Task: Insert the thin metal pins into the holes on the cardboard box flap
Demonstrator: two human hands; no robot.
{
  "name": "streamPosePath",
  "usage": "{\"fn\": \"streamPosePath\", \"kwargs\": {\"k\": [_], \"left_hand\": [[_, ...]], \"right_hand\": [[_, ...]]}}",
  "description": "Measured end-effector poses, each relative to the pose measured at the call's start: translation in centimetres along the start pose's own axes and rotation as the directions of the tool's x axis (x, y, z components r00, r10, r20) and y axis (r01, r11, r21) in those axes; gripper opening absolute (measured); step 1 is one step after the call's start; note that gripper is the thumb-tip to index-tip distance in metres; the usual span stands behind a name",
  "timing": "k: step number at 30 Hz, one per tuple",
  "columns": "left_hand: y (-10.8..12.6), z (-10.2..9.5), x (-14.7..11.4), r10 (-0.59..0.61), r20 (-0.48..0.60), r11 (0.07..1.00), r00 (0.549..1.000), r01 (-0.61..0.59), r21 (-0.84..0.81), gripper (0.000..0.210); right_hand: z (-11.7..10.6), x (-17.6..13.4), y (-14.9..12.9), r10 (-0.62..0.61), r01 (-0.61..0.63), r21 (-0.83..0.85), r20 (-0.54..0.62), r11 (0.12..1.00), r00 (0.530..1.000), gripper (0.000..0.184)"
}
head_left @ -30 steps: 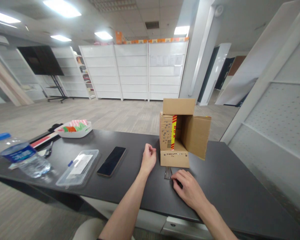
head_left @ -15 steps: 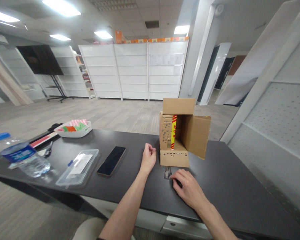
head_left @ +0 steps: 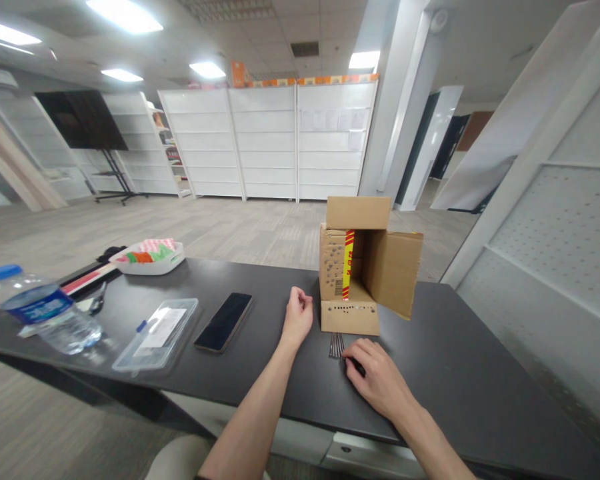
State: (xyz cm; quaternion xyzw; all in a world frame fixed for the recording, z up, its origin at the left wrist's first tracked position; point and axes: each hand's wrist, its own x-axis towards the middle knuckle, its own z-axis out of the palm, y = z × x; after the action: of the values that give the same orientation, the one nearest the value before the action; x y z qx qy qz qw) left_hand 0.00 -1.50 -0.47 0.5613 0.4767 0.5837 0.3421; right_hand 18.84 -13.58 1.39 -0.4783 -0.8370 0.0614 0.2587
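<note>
flat black table, nothing moved, work waits: left hand closed, right hand by thin grey metal sticks, grip unclear.

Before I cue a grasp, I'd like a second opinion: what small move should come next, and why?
I'd probably pinch the nearest of the thin metal rods with the right hand: it is curled right beside them, though contact is hard to tell. The left hand sits apart from the rods, left of the open cardboard box, so it could likely wait.
</note>
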Motion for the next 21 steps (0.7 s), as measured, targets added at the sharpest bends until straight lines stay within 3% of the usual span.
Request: {"fn": "streamPosePath", "kwargs": {"k": [21], "left_hand": [[0.09,-0.05,-0.06,-0.015,-0.006,1.000,1.000,0.015,0.004,0.017]], "right_hand": [[-0.15,0.13,-0.07,0.003,-0.003,-0.013,-0.003,1.000,1.000,0.019]]}}
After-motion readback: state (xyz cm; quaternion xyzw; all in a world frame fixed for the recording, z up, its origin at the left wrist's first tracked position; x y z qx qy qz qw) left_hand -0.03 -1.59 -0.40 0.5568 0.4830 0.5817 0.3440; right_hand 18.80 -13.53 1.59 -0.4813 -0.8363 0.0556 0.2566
